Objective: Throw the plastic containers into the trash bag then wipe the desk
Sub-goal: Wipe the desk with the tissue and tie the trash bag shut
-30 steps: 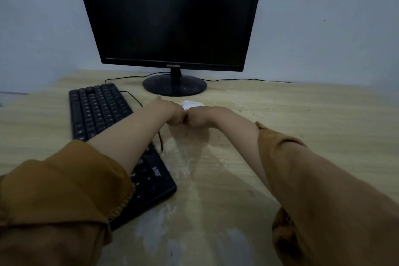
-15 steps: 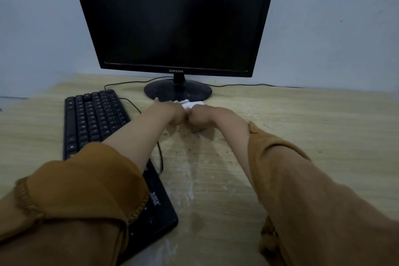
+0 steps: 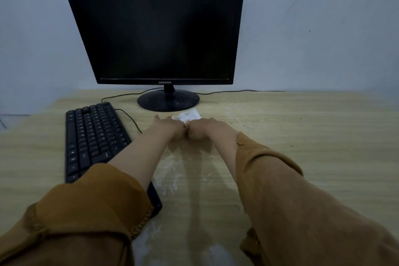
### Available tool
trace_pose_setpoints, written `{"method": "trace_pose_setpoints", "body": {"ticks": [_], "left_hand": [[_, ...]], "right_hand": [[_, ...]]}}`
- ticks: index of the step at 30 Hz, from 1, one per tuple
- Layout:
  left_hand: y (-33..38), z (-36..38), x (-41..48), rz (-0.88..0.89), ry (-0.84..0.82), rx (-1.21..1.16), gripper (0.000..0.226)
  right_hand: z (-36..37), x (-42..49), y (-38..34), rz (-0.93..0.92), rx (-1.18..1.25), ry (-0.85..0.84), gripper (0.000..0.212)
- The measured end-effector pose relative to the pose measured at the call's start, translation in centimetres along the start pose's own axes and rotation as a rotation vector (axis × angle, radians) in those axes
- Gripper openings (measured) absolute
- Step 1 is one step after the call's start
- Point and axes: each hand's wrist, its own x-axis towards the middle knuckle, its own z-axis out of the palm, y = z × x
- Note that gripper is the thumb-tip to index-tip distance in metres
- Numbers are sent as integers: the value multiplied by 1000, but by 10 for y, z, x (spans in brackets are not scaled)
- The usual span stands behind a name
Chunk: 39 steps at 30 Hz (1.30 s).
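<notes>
since no plastic containers or trash bag show, wiping is judged in hand: left hand (image 3: 170, 128) and right hand (image 3: 203, 131), knuckles touching, grip a white cloth (image 3: 187, 115) on the desk (image 3: 302, 136), just before the monitor base (image 3: 168, 101) (white smears (image 3: 170, 177) lie nearer). next move calls for dragging the cloth across those.

Pale wood-grain desk (image 3: 302, 136) smeared with white residue, glossy black plastic monitor (image 3: 159, 32), crumpled white tissue (image 3: 187, 115)

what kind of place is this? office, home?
Likely a plain computer workstation, home or small office; I cannot tell which. A black monitor and a wired black keyboard sit on a wood-grain desk against a plain wall. The left hand and right hand grip a white wipe.
</notes>
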Motion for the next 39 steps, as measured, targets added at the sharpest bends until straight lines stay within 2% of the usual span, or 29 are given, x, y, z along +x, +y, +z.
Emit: {"method": "trace_pose_setpoints", "body": {"ticks": [8,14,21,23,25,26,30,33,36,39], "left_hand": [[33,0,-14,71,7,-115,46],[59,-1,-31,130,7,-79,46],[79,-6,-68,215,7,32,47],[82,-10,-77,240,22,30,40],[85,-13,-87,250,41,-13,38],[85,-16,-91,260,49,-39,38],[84,-19,-102,307,82,-161,30],[80,-9,-104,323,219,-263,23],[78,1,-102,292,353,-298,29],[81,7,-100,279,299,-208,40]], "right_hand": [[13,-26,31,157,105,-12,41],[12,-65,49,128,212,35,30],[10,-110,51,50,75,82,18],[10,-120,51,64,60,85,6],[11,-131,51,124,25,94,28],[10,-135,51,145,16,94,30],[3,-151,49,153,66,65,23],[7,-154,53,139,96,154,28],[19,-155,52,166,107,267,35],[29,-153,50,192,112,235,34]]}}
